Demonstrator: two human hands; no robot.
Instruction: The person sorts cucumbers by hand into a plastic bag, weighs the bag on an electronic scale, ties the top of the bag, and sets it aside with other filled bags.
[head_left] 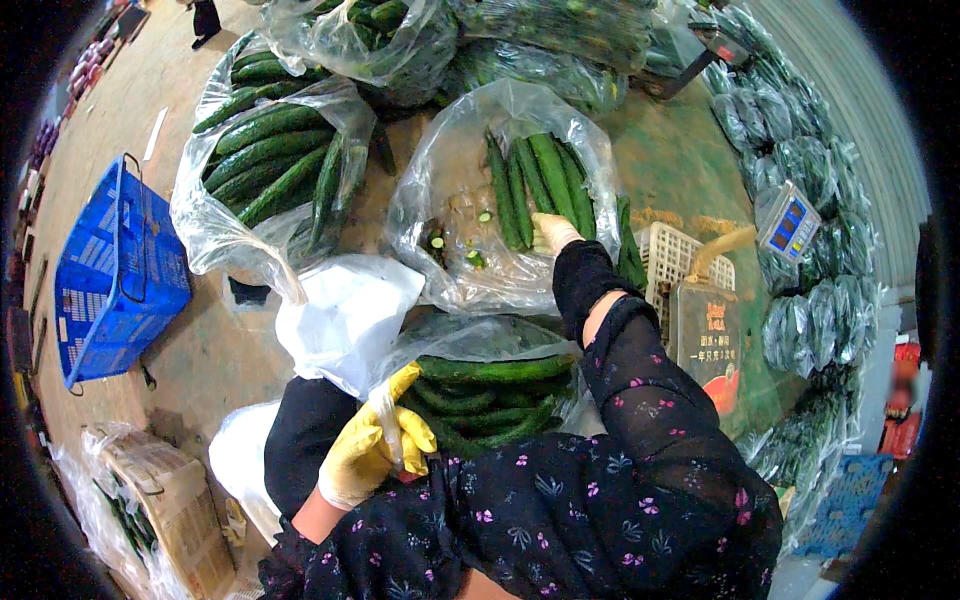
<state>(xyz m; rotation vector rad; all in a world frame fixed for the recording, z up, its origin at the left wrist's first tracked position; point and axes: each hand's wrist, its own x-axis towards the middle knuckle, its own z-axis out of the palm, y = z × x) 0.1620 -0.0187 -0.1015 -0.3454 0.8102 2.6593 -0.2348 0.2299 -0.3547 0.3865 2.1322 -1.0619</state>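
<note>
Head view, our two gloved hands and the goods about them.

Item: open clear bag (425, 190), mouth spread wide, presumably to let a hand in freely. Within, at its right side: cucumbers (545, 170), laid side by side, lengths pointing away from us, likely because they pack closely that way. Small green scraps (475, 259) on the bag's floor.

Item: our right hand (555, 232), at the cucumbers' near ends; fingers partly hidden, so we cannot tell whether they grip. Arm reaching forward, palm side apparently down.

Item: our left hand (372, 448), fingers curled round a strip of clear plastic (384, 408), seemingly to keep it gathered. Elbow bent, forearm close to our body, fingers pointing up and inward.

Item: filled bag (480, 338), between us and the open one, more cucumbers inside; presumably near for easy reach.
</note>
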